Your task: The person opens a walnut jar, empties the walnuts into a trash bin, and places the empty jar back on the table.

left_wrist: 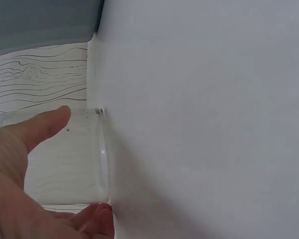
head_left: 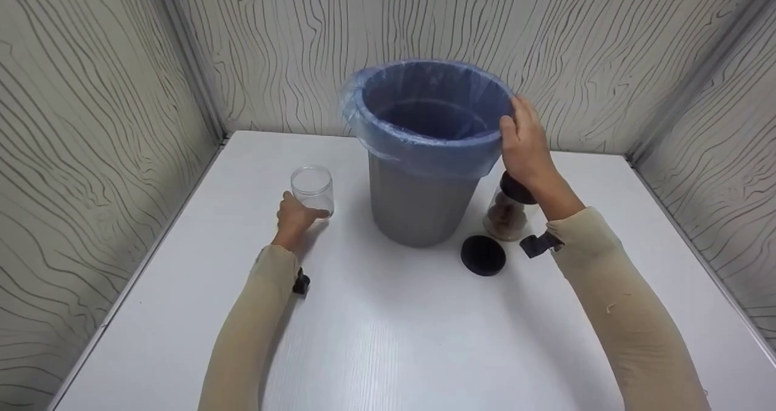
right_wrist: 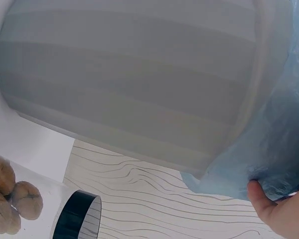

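Note:
On the table's left side stands a clear, lidless jar (head_left: pixel 313 183). My left hand (head_left: pixel 296 218) holds it, the thumb on one side and the fingers round the other, low by its base. The left wrist view shows nothing inside the jar (left_wrist: pixel 70 167). A grey trash bin (head_left: pixel 418 208) stands upright at the middle back, lined with a blue plastic bag (head_left: pixel 430 156) folded over its rim. My right hand (head_left: pixel 528 150) grips the bin's right rim through the bag, thumb outside; the other fingertips are partly hidden in the right wrist view.
Right of the bin, under my right forearm, stands a clear jar (head_left: pixel 503 220) with a black lid, holding brown, round, walnut-like pieces (right_wrist: pixel 27 200). A loose black lid (head_left: pixel 483 255) lies in front of it. Wood-patterned panels (head_left: pixel 291 53) border the white table (head_left: pixel 376 338).

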### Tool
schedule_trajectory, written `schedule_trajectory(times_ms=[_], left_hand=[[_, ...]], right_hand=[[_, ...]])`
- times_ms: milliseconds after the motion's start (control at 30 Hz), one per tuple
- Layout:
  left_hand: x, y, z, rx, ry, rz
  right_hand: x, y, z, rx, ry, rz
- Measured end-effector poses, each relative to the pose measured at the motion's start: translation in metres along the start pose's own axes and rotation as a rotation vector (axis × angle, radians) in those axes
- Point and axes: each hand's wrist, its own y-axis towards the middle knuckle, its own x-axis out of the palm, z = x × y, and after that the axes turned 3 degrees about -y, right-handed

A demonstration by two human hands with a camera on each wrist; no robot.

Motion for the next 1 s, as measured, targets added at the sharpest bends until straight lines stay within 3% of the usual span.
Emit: schedule_trajectory(times_ms=[200, 500, 733, 1000], left_hand=[[-0.006, -0.006, 0.007, 0.002, 0.018, 0.002], [-0.032, -0.022, 0.021, 0.119, 0.039, 0.048], [-0.041, -0.039, 0.031, 0.234, 0.038, 0.059], [-0.031, -0.062, 0.046, 0.37, 0.017, 0.002]], right_hand=[[-0.007, -0.003, 0.0, -0.03, 0.028, 0.039], [-0.022, -0.013, 0.007, -0.054, 0.071, 0.109], [-0.026, -0.025, 0.036, -0.007, 0.013, 0.1], [-0.023, -0.044, 0.075, 0.094, -0.105, 0.008]])
